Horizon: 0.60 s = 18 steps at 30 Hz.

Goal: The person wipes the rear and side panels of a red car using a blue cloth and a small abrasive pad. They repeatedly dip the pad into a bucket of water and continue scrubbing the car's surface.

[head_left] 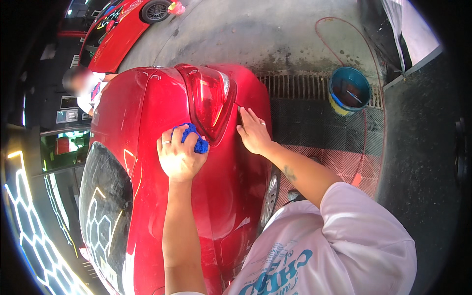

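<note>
A blue cloth [200, 144] is bunched in my left hand [178, 156], its fingers curled round it. That hand rests on the glossy red car [162, 103], just beside the lower corner of the red tail light [206, 98]. My right hand [254, 132] lies against the bodywork on the other side of the light. Its fingers are long and close together. A thin dark stick-like tool [238, 104] pokes out past the fingertips toward the light's edge; the rest is hidden under the hand.
A dark teal bucket [350, 88] with dark water stands by a floor drain grate [295, 87]. A red hose [365, 142] runs past it. Another person [88, 91] is at the car's far left side. A second red car [120, 34] is parked behind.
</note>
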Tool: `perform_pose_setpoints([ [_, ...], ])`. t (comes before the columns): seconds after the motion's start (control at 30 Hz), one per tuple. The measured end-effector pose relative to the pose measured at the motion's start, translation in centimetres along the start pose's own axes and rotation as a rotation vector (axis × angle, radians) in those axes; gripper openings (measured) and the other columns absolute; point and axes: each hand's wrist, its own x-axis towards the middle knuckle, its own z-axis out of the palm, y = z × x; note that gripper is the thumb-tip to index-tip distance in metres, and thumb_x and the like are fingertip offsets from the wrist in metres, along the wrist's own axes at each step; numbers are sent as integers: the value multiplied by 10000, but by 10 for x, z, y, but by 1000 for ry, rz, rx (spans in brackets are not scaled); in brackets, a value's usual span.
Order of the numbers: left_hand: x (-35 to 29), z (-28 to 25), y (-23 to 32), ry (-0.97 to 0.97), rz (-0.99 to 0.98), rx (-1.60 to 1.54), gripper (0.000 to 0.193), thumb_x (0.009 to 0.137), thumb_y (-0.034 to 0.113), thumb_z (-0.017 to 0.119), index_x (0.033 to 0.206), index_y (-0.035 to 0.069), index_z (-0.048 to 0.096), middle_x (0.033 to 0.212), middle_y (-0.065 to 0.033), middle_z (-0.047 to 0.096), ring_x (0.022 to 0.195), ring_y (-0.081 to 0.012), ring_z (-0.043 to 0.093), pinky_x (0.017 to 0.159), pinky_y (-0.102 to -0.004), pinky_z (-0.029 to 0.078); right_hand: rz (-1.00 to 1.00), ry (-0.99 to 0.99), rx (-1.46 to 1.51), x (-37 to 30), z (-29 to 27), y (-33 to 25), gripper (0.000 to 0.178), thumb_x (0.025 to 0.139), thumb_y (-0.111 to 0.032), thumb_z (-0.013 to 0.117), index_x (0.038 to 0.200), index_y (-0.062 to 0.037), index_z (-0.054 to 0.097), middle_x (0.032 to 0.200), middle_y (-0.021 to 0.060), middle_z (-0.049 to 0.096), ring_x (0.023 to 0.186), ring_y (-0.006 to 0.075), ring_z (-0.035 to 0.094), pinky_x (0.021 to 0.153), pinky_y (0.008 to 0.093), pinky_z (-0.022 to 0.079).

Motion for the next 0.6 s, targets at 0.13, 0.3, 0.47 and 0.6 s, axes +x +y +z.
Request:
perform_pose_setpoints([
  [0.13, 10, 1, 4, -26, -25, -1, 183, 705, 264, 877, 797, 176, 746, 1110, -38, 744, 1013, -302, 678, 890, -474, 550, -82, 150, 85, 34, 9, -8, 668, 1126, -337, 496, 1666, 19, 327, 1700, 251, 405, 1621, 424, 311, 1270, 597, 311],
  [0.3, 1, 1, 0, 10, 0, -1, 190, 696, 258, 879, 798, 170, 744, 1105, -40, 745, 1009, -301, 678, 874, -461, 546, 17, 107, 227, 18, -3, 6, 613, 1158, -393, 410, 1640, -14, 395, 1695, 221, 430, 1593, 425, 364, 1250, 591, 345],
  [0.47, 4, 2, 2, -4, 3, -10, 187, 695, 258, 877, 792, 186, 734, 1102, -30, 742, 1007, -293, 676, 875, -461, 543, 26, 180, 243, 9, 14, -9, 591, 1169, -370, 398, 1614, 19, 413, 1699, 260, 399, 1603, 425, 345, 1240, 615, 341],
  [0.6, -1, 2, 0, -23, -10, -14, 189, 691, 261, 877, 786, 187, 731, 1088, -26, 739, 1014, -287, 674, 872, -460, 540, -34, 71, 143, -72, 32, -63, 627, 1173, -364, 391, 1652, 34, 325, 1745, 279, 297, 1617, 427, 323, 1248, 639, 306],
])
